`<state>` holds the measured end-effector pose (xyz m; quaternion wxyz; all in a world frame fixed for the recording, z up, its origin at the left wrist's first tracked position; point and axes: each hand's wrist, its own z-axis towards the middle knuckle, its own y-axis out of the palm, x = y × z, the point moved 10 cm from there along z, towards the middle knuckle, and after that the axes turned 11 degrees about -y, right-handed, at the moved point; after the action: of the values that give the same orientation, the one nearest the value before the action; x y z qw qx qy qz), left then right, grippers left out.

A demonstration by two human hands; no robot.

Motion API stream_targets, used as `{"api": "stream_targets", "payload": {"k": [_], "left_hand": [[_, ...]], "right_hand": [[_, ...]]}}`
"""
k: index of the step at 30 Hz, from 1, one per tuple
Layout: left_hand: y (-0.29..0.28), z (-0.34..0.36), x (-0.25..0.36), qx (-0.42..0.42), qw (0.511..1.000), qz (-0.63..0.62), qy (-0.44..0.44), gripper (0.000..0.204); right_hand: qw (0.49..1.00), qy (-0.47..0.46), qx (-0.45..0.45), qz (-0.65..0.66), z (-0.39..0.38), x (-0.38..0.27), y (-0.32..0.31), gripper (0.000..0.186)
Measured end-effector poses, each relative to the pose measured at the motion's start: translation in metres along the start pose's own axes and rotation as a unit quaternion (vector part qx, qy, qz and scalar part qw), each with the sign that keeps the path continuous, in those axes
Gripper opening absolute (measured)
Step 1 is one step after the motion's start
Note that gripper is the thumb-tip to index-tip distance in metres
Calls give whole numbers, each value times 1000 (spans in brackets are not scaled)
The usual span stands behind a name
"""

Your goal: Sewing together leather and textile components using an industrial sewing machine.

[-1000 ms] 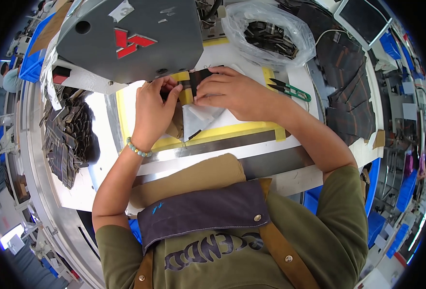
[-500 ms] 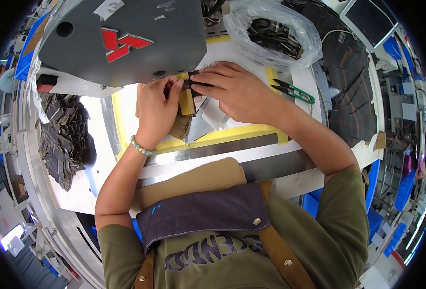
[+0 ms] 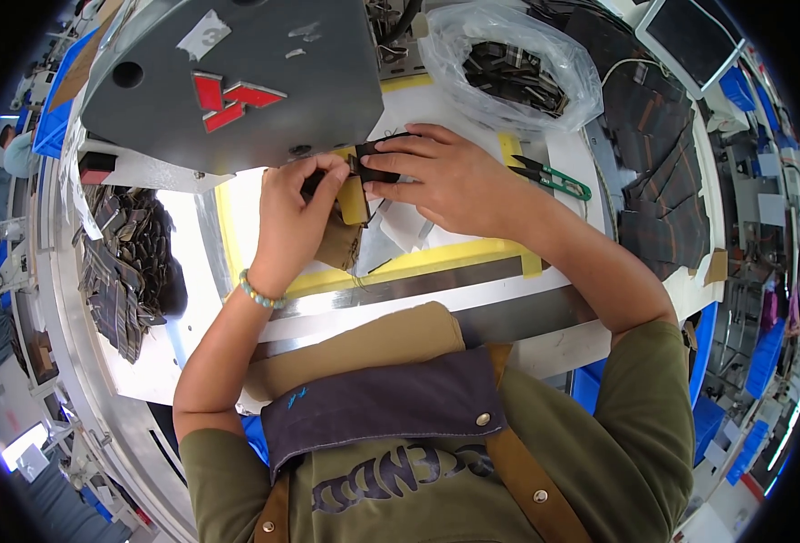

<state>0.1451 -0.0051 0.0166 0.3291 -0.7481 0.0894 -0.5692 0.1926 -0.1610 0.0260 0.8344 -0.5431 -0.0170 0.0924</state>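
Observation:
Under the grey sewing machine head [image 3: 237, 100], a small dark fabric piece [image 3: 386, 156] lies over a yellow plate [image 3: 354, 203]. My left hand [image 3: 298, 204], with a beaded bracelet at the wrist, has thumb and index finger pinched together at the piece's left end. My right hand [image 3: 459, 181] grips its right part, fingers bent over it and the thumb mostly hidden. Below the plate hangs a brown cloth flap [image 3: 339, 244] with loose threads. The machine head hides the needle area.
Green-handled thread snips [image 3: 558, 181] lie right of my right hand. A clear plastic bag [image 3: 445, 54] of dark pieces stands behind. Dark striped pieces are heaped at left [image 3: 128, 262], and plaid fabric panels [image 3: 658, 181] lie at right, below a tablet screen [image 3: 689, 41].
My right hand has shifted slightly down, and more of the dark fabric piece shows between the hands. My left fingertips have moved a little. The whole view has shifted slightly.

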Motion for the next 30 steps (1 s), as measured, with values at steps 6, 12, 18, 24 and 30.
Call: {"api": "stream_targets", "payload": {"k": [6,12,18,24,30], "left_hand": [[5,-41,23,78,965,169,187,32],[23,-49,28,65,928,290,227,50],[27,-49,29,63,918,315,234,66],[-4,-39,17,81,963,143,215,36],[-4,-24,13,70,971,177,147,36]], "right_hand": [[1000,-4,14,1,1,0,-2,36],[999,15,22,29,4,1,-4,32],[998,18,51,10,4,-3,-6,38],[999,6,33,-30,-1,-4,2,47],[999,17,38,-27,-1,-4,1,44]]}}
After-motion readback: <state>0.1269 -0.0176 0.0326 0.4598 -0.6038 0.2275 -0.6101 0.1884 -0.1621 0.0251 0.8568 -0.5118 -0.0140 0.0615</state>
